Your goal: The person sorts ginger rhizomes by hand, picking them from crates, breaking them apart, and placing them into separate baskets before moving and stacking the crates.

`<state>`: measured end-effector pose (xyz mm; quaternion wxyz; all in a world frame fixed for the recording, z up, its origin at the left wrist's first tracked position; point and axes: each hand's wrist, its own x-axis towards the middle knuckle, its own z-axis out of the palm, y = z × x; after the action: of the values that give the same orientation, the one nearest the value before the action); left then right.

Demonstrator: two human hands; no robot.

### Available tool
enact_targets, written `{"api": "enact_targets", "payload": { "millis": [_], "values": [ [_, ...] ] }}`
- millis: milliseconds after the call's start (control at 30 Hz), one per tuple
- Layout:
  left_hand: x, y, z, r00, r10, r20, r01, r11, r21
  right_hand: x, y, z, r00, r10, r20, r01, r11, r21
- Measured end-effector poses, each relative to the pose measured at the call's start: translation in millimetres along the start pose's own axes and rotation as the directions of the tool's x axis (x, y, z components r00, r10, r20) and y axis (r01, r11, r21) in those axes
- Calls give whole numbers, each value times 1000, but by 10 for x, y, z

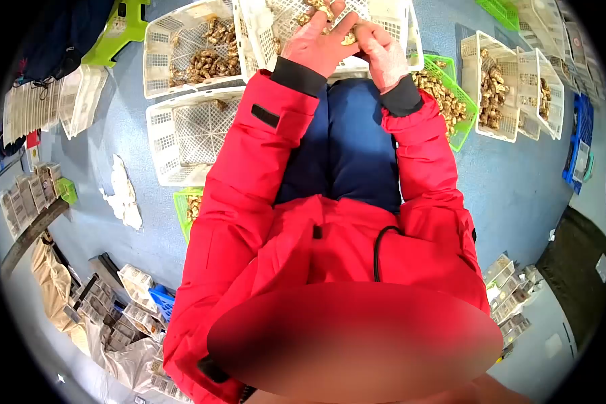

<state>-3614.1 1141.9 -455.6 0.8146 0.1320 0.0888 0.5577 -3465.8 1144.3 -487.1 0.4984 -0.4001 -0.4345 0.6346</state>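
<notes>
My left hand (316,46) is over the white plastic crate (412,34) in front of my knees, its fingers curled around a small knobbly brown-and-cream piece (349,38) that looks like a mushroom. My right hand (384,57) meets it from the right, thumb and fingers pinched together beside that piece. Whatever is between the right fingertips is hidden. More such pieces (321,8) lie in the crate just beyond my left fingers.
To the left stand a white crate with darker brown pieces (212,62) and a nearly bare white crate (198,138). On the right are a green basket of pieces (466,108) and white crates (498,44). A white cloth (122,195) lies on the blue floor.
</notes>
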Motion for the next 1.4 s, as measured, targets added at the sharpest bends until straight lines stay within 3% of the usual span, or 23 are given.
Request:
{"api": "enact_targets", "payload": {
  "millis": [133, 167, 267, 400, 433, 533, 567, 667, 800, 933, 967, 1067, 1167, 1267, 1367, 1400],
  "values": [
    [-9, 57, -20, 977, -185, 103, 199, 969, -149, -17, -59, 70, 999, 51, -9, -51, 999, -3],
    [12, -5, -4, 996, 0, 86, 21, 968, -250, -34, -125, 96, 999, -39, 16, 42, 965, -258],
    [2, 1, 4, 999, 3, 36, 3, 988, -152, -20, -84, 82, 998, 10, 66, 1, 988, -156],
    [7, -1, -92, 1000, -15, 1, 15, 994, -108, -18, 39, 7, 993, 70, 92, -80, 990, 116],
    [15, -5, -117, 997, -31, 71, 40, 991, -127, -33, 34, 11, 992, 77, 104, -95, 980, 177],
    [3, -19, -115, 999, -42, 6, 43, 994, -100, -49, 11, 15, 993, 86, 84, -99, 983, 155],
    [15, 4, -59, 989, -57, 138, 78, 985, -154, -47, -12, 21, 994, 104, 44, -111, 970, 215],
    [-6, -10, 25, 999, -41, 23, 44, 981, -191, -20, 3, 22, 998, 44, 40, -55, 929, 365],
    [-9, 11, -16, 990, -51, 129, 73, 982, -172, -58, -72, 104, 996, 80, 27, -84, 974, 212],
    [-26, 3, -50, 1000, -10, 14, 12, 996, -89, -42, 77, 18, 998, 21, 56, -26, 997, 79],
    [-27, 3, -48, 1000, -10, -14, 9, 997, -72, -52, 23, -9, 996, -17, 92, 33, 984, -177],
    [-17, 14, -35, 998, -20, -62, 16, 998, -63, -31, 50, 14, 994, -29, 110, 23, 998, 54],
    [-24, 22, -80, 997, -55, -53, 48, 992, -120, -1, 49, -8, 991, 71, 113, -95, 971, 219],
    [3, 27, -216, 997, -68, -20, 65, 988, -137, -78, -78, 132, 998, 13, 62, -23, 985, 172],
    [26, -5, -228, 997, -72, 5, 72, 984, -163, -43, -71, 93, 989, -63, -132, 82, 985, 149],
    [25, -10, -237, 997, -71, 7, 71, 984, -166, -39, -57, 70, 991, -56, -124, 72, 988, 135]
  ]
}}
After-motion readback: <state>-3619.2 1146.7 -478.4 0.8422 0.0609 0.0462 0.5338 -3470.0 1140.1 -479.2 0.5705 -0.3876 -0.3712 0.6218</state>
